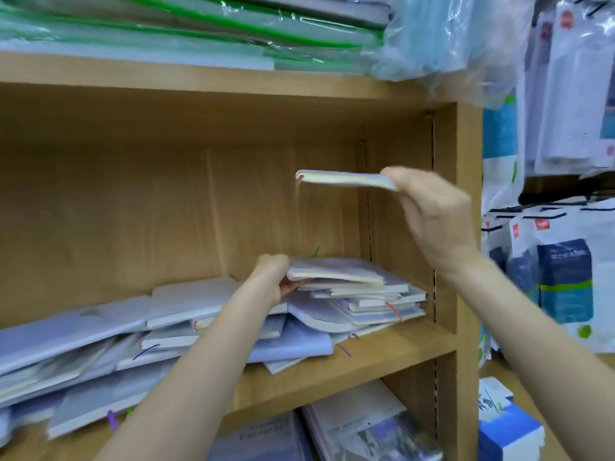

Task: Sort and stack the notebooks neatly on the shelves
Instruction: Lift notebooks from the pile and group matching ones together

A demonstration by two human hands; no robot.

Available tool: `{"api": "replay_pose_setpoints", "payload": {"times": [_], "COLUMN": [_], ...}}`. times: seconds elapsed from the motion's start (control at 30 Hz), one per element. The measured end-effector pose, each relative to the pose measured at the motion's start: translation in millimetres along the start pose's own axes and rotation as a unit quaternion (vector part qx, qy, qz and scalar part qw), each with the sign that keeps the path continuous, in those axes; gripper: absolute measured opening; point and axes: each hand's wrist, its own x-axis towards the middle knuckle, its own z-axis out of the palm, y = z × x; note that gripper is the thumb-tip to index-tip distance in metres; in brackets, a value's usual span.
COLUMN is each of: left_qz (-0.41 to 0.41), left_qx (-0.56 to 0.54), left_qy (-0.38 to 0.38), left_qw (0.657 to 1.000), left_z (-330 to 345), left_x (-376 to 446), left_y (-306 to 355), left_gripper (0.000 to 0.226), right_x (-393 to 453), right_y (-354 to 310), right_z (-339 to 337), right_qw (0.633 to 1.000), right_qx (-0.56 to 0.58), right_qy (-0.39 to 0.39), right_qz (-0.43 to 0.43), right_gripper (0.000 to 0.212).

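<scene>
Notebook (346, 179) held level in air above right-end stack (359, 294), long axis left-right, pinched at right end by right hand (432, 214). Stack's top notebook edge gripped by left hand (271, 274). Loose heap (100, 344) spread along shelf (366, 364) leftward.

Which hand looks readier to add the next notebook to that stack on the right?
Probably the right hand: it already holds a notebook in the air, directly above the stack. The left hand is busy gripping the stack's top notebook at its left edge, apparently steadying it.
</scene>
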Motion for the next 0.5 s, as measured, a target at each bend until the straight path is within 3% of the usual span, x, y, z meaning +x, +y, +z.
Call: {"api": "replay_pose_setpoints", "payload": {"times": [0.07, 0.1, 0.17, 0.2, 0.27, 0.33, 0.4, 0.5], "left_qz": [0.023, 0.029, 0.033, 0.028, 0.003, 0.006, 0.014, 0.012], "left_qx": [0.05, 0.065, 0.053, 0.036, -0.003, -0.038, -0.08, -0.121], "left_qy": [0.019, 0.029, 0.032, 0.01, -0.044, -0.087, -0.097, -0.09], "left_qw": [0.998, 0.997, 0.998, 0.999, 0.999, 0.996, 0.992, 0.988], "left_z": [5.1, 5.4, 0.0, -4.9, -12.3, -12.6, -9.4, -7.4], "left_x": [3.1, 4.7, 4.1, -3.3, -16.2, -25.2, -26.5, -21.7], "left_y": [-4.5, -5.8, -8.4, -9.5, -12.6, -14.9, -16.7, -23.5], "left_gripper": [0.026, 0.027, 0.024, 0.019, 0.019, 0.024, 0.021, 0.02], "right_x": [-29.4, -45.1, -70.2, -79.5, -86.9, -85.4, -84.6, -83.2], "right_y": [-4.8, -4.2, -4.5, -4.4, -3.5, -6.2, -14.5, -27.0], "right_z": [19.2, 26.5, 27.7, 25.4, 21.8, 24.2, 33.6, 49.4], "right_qw": [0.992, 0.975, 0.906, 0.879, 0.871, 0.888, 0.913, 0.946], "right_qx": [0.059, 0.089, 0.138, 0.159, 0.137, 0.029, -0.021, -0.006], "right_qy": [-0.1, -0.188, -0.372, -0.418, -0.448, -0.456, -0.404, -0.324], "right_qz": [0.044, 0.074, 0.146, 0.167, 0.146, 0.052, -0.047, -0.029], "right_gripper": [0.023, 0.024, 0.028, 0.034, 0.054, 0.063, 0.059, 0.032]}}
